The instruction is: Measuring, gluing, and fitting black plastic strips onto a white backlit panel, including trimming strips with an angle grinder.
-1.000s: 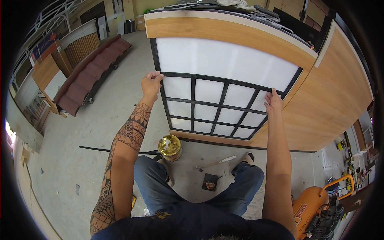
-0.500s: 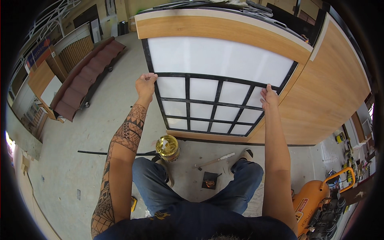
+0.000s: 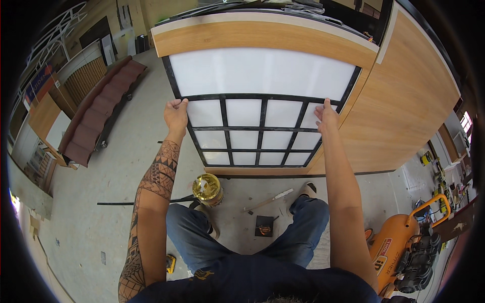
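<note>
A white panel point(image 3: 262, 70) with a grid of black strips stands in a wood-look cabinet in front of me. One long black strip point(image 3: 242, 96) crosses it below the large upper pane. My left hand point(image 3: 176, 115) is closed at that strip's left end, thumb and fingers pinched over the panel's edge. At the right end, my right hand point(image 3: 328, 115) has one digit raised against the strip. Its other fingers are spread apart in front of the upper right pane.
A gold-coloured can point(image 3: 207, 188) stands by my left foot. A long black strip point(image 3: 146, 203), a flat stick point(image 3: 270, 199) and a black square piece point(image 3: 264, 225) lie on the floor. An orange air compressor point(image 3: 394, 242) is at lower right, ribbed brown panels point(image 3: 101, 111) at left.
The view has shifted, so the cabinet appears farther left. Both hands keep their places at the ends of the black strip.
</note>
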Action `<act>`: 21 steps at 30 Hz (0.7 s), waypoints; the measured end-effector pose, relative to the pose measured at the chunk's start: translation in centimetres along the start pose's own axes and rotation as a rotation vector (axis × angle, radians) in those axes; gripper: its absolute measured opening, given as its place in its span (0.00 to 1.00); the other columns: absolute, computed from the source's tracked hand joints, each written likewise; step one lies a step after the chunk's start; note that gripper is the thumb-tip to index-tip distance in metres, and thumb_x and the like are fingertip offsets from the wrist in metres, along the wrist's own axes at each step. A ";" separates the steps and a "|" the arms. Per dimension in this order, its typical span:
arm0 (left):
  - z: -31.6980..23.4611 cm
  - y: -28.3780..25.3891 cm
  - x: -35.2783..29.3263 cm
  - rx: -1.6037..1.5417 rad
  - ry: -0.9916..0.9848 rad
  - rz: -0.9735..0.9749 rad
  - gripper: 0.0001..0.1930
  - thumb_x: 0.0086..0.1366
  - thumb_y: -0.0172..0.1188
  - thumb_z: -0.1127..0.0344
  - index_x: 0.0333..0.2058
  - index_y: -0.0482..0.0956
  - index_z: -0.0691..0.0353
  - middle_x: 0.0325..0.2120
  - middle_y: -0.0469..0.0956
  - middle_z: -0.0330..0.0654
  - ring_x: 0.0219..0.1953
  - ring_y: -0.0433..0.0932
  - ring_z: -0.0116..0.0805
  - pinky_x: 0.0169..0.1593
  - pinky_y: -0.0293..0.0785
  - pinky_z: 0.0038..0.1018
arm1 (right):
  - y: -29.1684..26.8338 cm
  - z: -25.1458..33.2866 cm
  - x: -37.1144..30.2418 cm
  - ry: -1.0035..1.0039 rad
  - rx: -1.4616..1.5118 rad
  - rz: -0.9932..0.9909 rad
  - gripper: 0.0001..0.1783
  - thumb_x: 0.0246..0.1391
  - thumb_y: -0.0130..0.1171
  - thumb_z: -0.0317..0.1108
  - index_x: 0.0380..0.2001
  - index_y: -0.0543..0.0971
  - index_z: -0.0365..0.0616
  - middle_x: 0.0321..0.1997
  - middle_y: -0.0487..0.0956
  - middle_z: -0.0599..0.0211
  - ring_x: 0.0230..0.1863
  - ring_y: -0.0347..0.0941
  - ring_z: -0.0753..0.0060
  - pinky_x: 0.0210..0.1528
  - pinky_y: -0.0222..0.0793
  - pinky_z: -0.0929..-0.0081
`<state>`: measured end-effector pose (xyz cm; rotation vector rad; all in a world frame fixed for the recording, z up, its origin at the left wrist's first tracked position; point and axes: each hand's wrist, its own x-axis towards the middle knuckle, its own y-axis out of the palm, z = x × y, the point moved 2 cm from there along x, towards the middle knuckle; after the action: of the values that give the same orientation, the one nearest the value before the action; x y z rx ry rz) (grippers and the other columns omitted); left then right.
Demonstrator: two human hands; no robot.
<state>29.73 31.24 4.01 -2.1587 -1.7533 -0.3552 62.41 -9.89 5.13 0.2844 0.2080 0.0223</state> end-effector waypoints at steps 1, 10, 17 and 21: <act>-0.5 0.2 -1.0 0.063 0.047 -0.037 0.16 0.68 0.73 0.60 0.45 0.82 0.65 0.35 0.82 0.39 0.35 0.79 0.29 0.40 0.78 0.27 | 0.1 -0.5 -1.0 -0.035 -0.021 -0.048 0.26 0.66 0.69 0.51 0.51 0.79 0.37 0.45 0.86 0.57 0.43 0.84 0.60 0.45 0.76 0.68; -8.6 7.7 -9.6 0.114 0.429 0.369 0.10 0.70 0.70 0.62 0.37 0.80 0.62 0.28 0.82 0.43 0.29 0.81 0.37 0.36 0.78 0.34 | 6.1 -5.1 -6.8 -0.588 -0.313 0.140 0.18 0.64 0.70 0.43 0.35 0.82 0.35 0.31 0.87 0.58 0.28 0.81 0.71 0.33 0.75 0.69; -10.0 10.4 -10.2 0.296 0.401 0.392 0.11 0.71 0.67 0.59 0.37 0.80 0.61 0.27 0.84 0.43 0.30 0.83 0.43 0.37 0.78 0.37 | 7.4 -5.5 -6.3 -0.582 -0.341 0.094 0.16 0.65 0.69 0.41 0.35 0.82 0.36 0.27 0.88 0.62 0.27 0.81 0.71 0.36 0.76 0.70; -9.6 10.6 -9.9 0.341 0.380 0.371 0.12 0.72 0.66 0.58 0.37 0.80 0.60 0.28 0.84 0.43 0.30 0.83 0.44 0.37 0.78 0.39 | 7.5 -5.8 -5.8 -0.574 -0.362 0.091 0.16 0.65 0.69 0.41 0.35 0.83 0.37 0.27 0.88 0.62 0.29 0.83 0.69 0.40 0.77 0.69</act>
<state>38.22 16.49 7.73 -1.9569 -1.0931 -0.3165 55.54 -1.41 2.93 -0.0675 -0.3784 0.0659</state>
